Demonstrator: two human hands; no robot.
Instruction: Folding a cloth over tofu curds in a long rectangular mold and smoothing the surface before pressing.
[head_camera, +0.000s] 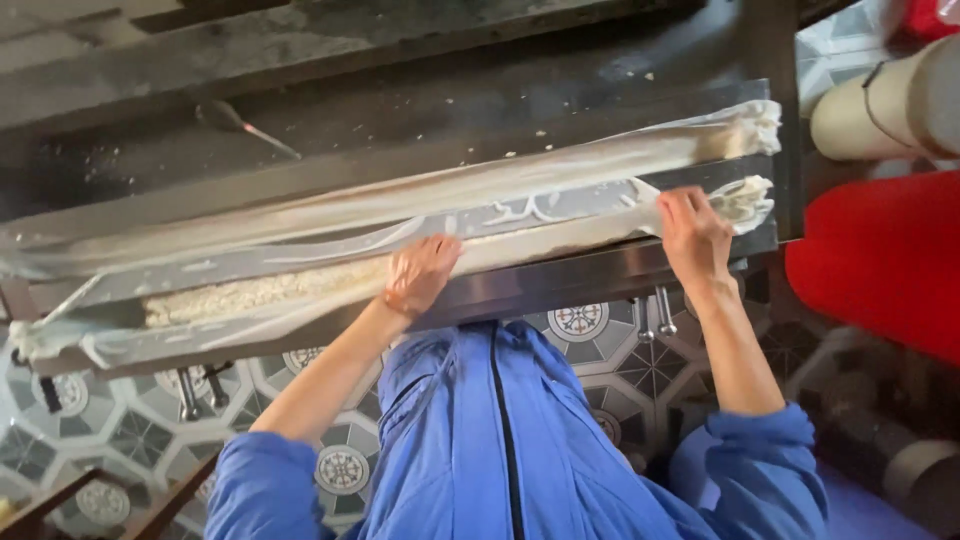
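A long metal trough (560, 285) runs from left to right in front of me, lined with a wet white cloth (420, 200). Crumbly white curd (250, 293) lies in it towards the left end. My left hand (420, 275) rests palm down on the cloth near the middle of the trough, beside the curd. My right hand (692, 235) is near the right end, its fingers pinching a fold of the cloth next to the bunched cloth end (745, 200). Blue jacket sleeves cover both my upper arms.
A dark, speckled metal surface (400, 110) lies beyond the trough. At the right are a red object (880, 260) and a pale cylinder (880, 105). Patterned floor tiles (130, 430) show below, with metal pegs (188, 395) under the trough and wooden bars (60, 500) at the bottom left.
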